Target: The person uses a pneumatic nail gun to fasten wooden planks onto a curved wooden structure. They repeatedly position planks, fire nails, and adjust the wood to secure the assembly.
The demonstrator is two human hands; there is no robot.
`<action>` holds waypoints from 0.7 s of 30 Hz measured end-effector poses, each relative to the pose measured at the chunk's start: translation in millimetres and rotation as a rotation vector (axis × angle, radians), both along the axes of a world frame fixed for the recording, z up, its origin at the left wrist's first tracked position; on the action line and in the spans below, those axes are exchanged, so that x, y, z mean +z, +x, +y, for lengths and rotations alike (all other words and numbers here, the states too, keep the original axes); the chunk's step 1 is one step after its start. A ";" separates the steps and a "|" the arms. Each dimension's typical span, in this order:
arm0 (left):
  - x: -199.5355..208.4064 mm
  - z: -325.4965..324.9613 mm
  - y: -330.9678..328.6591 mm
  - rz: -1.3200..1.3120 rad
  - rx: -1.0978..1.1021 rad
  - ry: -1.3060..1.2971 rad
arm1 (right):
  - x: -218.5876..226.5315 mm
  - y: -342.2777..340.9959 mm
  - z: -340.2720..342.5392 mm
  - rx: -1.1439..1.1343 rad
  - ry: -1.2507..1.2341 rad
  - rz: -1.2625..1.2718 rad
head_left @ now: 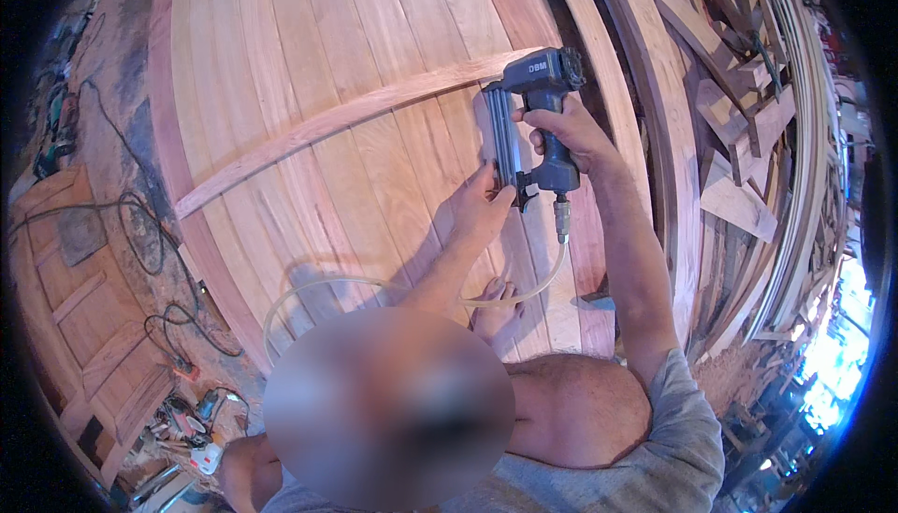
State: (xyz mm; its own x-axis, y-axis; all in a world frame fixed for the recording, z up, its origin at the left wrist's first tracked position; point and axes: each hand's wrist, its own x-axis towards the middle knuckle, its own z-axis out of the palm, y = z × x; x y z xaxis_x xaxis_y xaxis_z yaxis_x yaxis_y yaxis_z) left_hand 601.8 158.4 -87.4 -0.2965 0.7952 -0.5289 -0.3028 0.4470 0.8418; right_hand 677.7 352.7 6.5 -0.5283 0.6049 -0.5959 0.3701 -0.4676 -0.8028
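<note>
A black air nail gun [544, 83] stands over a wooden door panel [374, 176] made of side-by-side boards. My right hand [578, 134] is wrapped round its handle. My left hand [482, 202] grips the lower end of the long nail magazine [502, 134], with thumb and fingers at its tip. The gun's nose lies by the right end of a pale cross rail [365, 106], which runs across the boards; the exact contact is hidden. From the metal fitting [562, 218] under the handle a clear air hose [533, 293] curves back to the left.
My bare foot [496, 312] rests on the boards. Long planks [659, 92] and piled offcuts [739, 130] lie on the right. On the left are looped cables [154, 232], another wooden frame [84, 317] and several power tools [201, 415] on the dusty floor.
</note>
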 end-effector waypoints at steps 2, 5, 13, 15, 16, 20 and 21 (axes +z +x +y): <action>-3.6 -2.2 -1.9 -0.002 0.005 0.020 | -0.4 -6.7 -1.7 0.015 0.002 -0.084; -10.1 -2.0 -0.5 0.011 0.027 0.054 | 2.1 -9.6 -2.4 0.001 0.018 -0.115; 18.8 -13.1 -14.6 0.076 0.007 -0.051 | 4.2 -15.1 -17.9 0.065 -0.005 -0.041; 33.5 -24.8 -25.1 0.228 -0.044 -0.157 | 1.3 -24.5 -25.2 0.099 -0.018 -0.051; 39.2 -29.8 -30.4 0.305 -0.049 -0.198 | 0.2 -29.7 -26.8 0.096 -0.032 -0.043; 49.5 -38.7 -45.9 0.185 0.056 -0.146 | -2.5 -46.7 -33.2 0.110 -0.089 -0.024; 50.4 -39.3 -47.7 0.191 0.046 -0.159 | -2.5 -48.9 -34.5 0.109 -0.095 -0.021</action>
